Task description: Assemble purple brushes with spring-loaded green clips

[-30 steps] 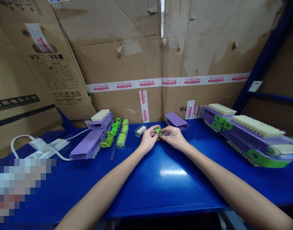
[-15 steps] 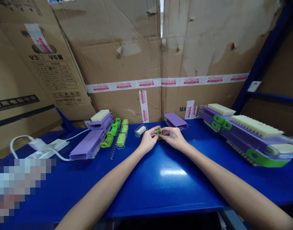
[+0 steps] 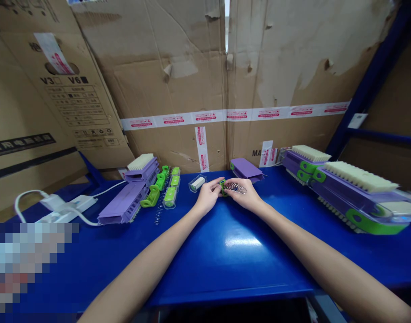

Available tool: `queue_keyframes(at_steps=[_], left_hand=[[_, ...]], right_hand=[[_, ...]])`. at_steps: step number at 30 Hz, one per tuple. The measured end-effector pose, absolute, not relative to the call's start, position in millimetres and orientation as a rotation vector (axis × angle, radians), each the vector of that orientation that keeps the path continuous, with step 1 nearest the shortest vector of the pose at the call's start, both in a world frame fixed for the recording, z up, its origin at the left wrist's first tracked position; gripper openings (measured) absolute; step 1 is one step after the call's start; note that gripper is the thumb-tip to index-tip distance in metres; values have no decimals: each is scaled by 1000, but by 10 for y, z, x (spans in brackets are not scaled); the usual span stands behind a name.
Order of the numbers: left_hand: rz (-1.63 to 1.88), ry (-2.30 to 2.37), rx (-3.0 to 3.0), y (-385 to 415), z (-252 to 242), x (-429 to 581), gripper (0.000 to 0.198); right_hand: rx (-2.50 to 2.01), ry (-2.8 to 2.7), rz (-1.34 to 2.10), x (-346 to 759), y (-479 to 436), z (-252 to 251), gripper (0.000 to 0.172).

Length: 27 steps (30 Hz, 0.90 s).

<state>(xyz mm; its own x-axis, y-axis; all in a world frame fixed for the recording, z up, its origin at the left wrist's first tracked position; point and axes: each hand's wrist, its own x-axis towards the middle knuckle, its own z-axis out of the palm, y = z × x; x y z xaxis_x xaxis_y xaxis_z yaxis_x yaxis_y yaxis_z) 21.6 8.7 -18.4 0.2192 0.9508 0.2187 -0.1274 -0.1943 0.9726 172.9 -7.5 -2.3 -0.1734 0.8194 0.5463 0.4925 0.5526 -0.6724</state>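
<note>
My left hand (image 3: 207, 197) is closed, its fingertips pinching a small green plastic bracket (image 3: 222, 185) over the middle of the table. From the other side, my right hand (image 3: 247, 198) is closed on a metal coil spring (image 3: 238, 188). The spring's left end meets the bracket, though fingers partly hide the contact. Just left of my left hand lies a clear plastic case (image 3: 197, 183) with a pale block inside. Behind my right hand rests a purple plastic housing (image 3: 247, 169).
At the left are purple housings (image 3: 123, 202), green brackets (image 3: 150, 197), a loose spring (image 3: 160, 204), green-topped clear cases (image 3: 170, 195) and a white power strip (image 3: 69, 211). Bristled purple brush units (image 3: 353, 188) occupy the right. Cardboard (image 3: 178, 85) walls the back of the blue table (image 3: 225, 264).
Both hands stay almost in place. The spring's free end has drawn slightly left, toward the bracket, and the bracket sits at a slightly different angle.
</note>
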Motion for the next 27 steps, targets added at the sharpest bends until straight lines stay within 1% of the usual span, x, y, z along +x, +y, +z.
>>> queue_keyframes(at_steps=[8,13,19,23,27], left_hand=[[1210,925,1318,49,-121,223,41],[1197,933,1350,53,-121,222,47],[1221,906,1367,75,-141,212,51],[1225,886,1380,103,-173,202,47],[1219,832,1435,113,-191,208,43]], right_hand=[[-1055,-2025,198,1775,-102,41,20],[-1075,-2066,177,1780,-110,47,23],[-1099,-1920,318,1738,-131,33,19],[-1146,-1689,539,1717,-79,-33,14],[-1085,-1497,741,1715,16,-129,20]])
